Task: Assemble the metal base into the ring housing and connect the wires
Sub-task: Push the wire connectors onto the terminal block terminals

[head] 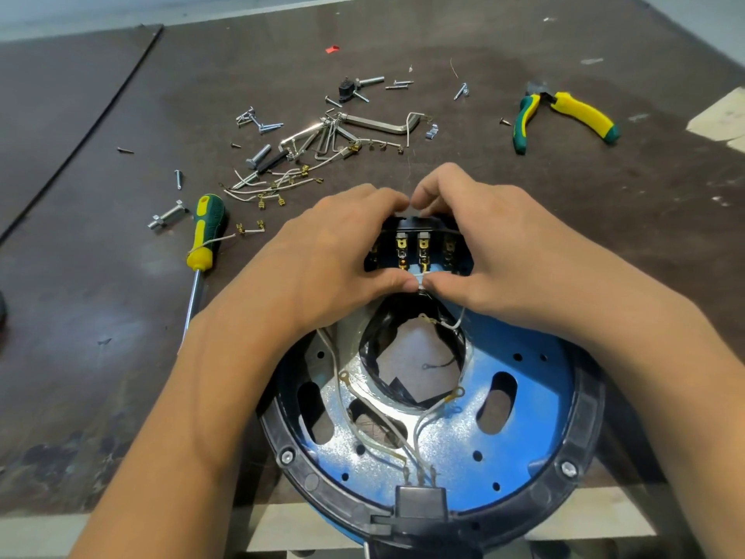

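A blue metal base (520,401) sits inside a black ring housing (580,449) at the near table edge. At its far side stands a black terminal block (419,246) with brass tabs. My left hand (342,252) and my right hand (487,240) wrap around this block, index fingers meeting behind it. Both thumbs pinch a white wire's connector (419,281) at the block's near edge. Several white wires (346,393) with ring lugs run loose across the base to a black connector (421,500) at the near rim.
A green-yellow screwdriver (203,236) lies to the left of my left hand. Loose screws, hex keys (375,125) and spare wires with brass terminals are scattered behind my hands. Green-yellow pliers (564,115) lie at the far right.
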The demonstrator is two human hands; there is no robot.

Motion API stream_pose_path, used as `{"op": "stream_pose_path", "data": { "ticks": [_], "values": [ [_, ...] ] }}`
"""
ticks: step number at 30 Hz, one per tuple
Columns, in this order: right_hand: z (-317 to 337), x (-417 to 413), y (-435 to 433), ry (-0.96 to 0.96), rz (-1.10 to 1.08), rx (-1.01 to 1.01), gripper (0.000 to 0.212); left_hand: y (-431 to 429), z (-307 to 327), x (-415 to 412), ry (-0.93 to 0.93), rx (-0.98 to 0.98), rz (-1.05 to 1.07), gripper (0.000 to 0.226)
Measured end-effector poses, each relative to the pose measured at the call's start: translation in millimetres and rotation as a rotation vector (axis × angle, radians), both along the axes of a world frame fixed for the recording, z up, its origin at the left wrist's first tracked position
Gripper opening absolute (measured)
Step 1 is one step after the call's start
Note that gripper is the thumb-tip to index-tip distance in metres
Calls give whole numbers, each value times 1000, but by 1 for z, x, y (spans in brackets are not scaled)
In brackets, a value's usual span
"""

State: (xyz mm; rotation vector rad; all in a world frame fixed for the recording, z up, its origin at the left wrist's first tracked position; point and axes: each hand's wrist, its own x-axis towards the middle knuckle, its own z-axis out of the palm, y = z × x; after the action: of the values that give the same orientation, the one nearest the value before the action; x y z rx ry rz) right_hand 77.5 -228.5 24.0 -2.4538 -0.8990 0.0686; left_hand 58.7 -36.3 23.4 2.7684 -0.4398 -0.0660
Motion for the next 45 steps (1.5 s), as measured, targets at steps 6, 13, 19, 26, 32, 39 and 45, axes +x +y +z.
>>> {"op": "stream_pose_path", "data": {
  "ticks": [6, 13, 19, 26, 32, 39, 45],
  "values": [
    [-1, 2, 1, -13, 0, -40, 68, 0, -2, 3, -2, 44, -16, 65],
    [-3, 3, 1, -9, 4, 5, 62, -2, 0, -1, 1, 85, -36, 63],
    [-4, 3, 0, -30, 20, 12, 60, -4, 5, -1, -6, 155, -33, 59],
    [-4, 3, 0, -30, 20, 33, 60, -2, 0, 2, -31, 83, -23, 57],
    [2, 4, -4, -88, -23, 78, 28, 1, 1, -1, -140, -140, -103, 43],
    [3, 1, -4, -29, -9, 20, 5, 4, 0, -2, -111, -114, -166, 9],
    [1, 3, -2, -52, -20, -109, 5, 2, 1, -3, -53, -72, -181, 15]
  ]
}}
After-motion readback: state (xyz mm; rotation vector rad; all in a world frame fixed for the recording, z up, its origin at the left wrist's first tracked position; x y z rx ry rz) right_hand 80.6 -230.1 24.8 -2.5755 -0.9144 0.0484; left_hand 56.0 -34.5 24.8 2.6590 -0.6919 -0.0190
